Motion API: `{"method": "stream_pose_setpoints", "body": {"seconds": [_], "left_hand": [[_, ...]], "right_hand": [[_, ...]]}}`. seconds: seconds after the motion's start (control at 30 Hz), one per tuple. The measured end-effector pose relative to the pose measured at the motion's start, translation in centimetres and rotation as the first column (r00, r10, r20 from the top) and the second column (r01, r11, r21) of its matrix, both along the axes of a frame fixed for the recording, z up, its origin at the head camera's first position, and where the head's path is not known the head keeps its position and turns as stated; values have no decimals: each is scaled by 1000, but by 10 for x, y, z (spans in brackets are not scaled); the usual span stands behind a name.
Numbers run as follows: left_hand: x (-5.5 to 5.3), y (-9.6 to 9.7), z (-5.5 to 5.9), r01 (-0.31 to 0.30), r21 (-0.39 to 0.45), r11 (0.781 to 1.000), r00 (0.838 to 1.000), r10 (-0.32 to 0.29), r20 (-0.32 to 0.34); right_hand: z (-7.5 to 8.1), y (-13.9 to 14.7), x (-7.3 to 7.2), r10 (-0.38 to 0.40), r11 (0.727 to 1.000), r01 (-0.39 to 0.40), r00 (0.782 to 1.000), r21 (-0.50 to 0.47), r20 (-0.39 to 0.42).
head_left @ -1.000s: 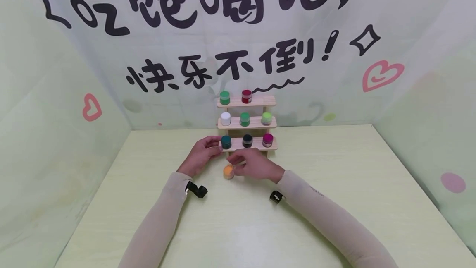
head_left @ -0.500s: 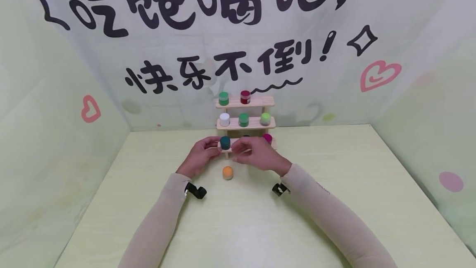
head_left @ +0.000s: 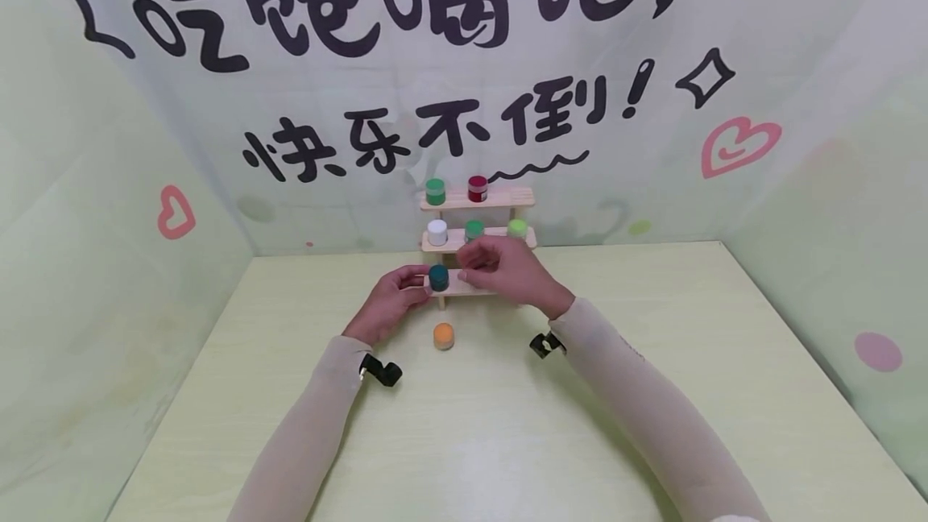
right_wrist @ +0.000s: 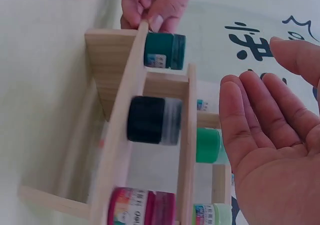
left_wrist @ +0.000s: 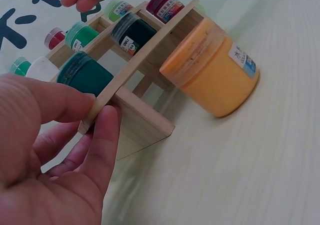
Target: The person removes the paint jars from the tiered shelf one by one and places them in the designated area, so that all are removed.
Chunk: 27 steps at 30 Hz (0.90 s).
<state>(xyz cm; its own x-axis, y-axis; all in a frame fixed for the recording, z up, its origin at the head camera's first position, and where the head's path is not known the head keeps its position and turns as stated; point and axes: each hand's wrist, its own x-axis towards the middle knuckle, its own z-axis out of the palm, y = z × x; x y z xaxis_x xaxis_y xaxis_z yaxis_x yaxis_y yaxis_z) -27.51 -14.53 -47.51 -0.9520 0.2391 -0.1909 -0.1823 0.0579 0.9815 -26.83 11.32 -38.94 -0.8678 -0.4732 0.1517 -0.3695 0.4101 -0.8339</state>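
Note:
My left hand (head_left: 387, 306) pinches the left end of the lowest board of a three-tier wooden rack (left_wrist: 142, 116) between thumb and fingers. Close by that grip, a teal paint jar (left_wrist: 84, 75) stands on the board. In front of the rack, my right hand (head_left: 513, 271) is raised with nothing in it; the right wrist view shows its fingers extended, apart from the jars. It covers the black jar (right_wrist: 146, 120) and magenta jar (right_wrist: 142, 206) in the head view. An orange paint jar (head_left: 444, 337) stands upright on the table before the rack.
On the middle tier are a white jar (head_left: 437, 233), a green jar (head_left: 474, 229) and a light green jar (head_left: 517, 229). The top tier holds another green jar (head_left: 435, 192) and a dark red jar (head_left: 477, 188). A printed cloth wall (head_left: 326, 216) rises behind.
My right hand has left the orange jar and moved up and slightly right, to in front of the rack's lower tiers. The left hand keeps its grip; the orange jar stays put.

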Motion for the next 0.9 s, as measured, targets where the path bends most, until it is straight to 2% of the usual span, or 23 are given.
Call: {"method": "stream_pose_setpoints", "body": {"seconds": [0.2,0.37,0.5,0.67,0.77,0.9], "left_hand": [[-2,0,-2,-8,-9,1000,1000,8,11],[-2,1,-2,-11,-5,1000,1000,11,3],[-1,2,0,-13,-4,1000,1000,13,-2],[0,2,0,-16,-3,1000,1000,16,-3],[0,2,0,-21,0,1000,1000,21,0],[1,3,0,-24,-17,1000,1000,24,-2]], "right_hand": [[17,3,-11,-72,997,71,997,-38,-25],[29,4,-23,-175,983,172,983,-62,-56],[37,2,-32,-280,957,272,956,-99,-82],[42,0,-42,-405,911,394,910,-123,-85],[41,-1,-49,-448,890,438,891,-128,-70],[39,-3,-58,-473,876,464,880,-136,-42]]}}
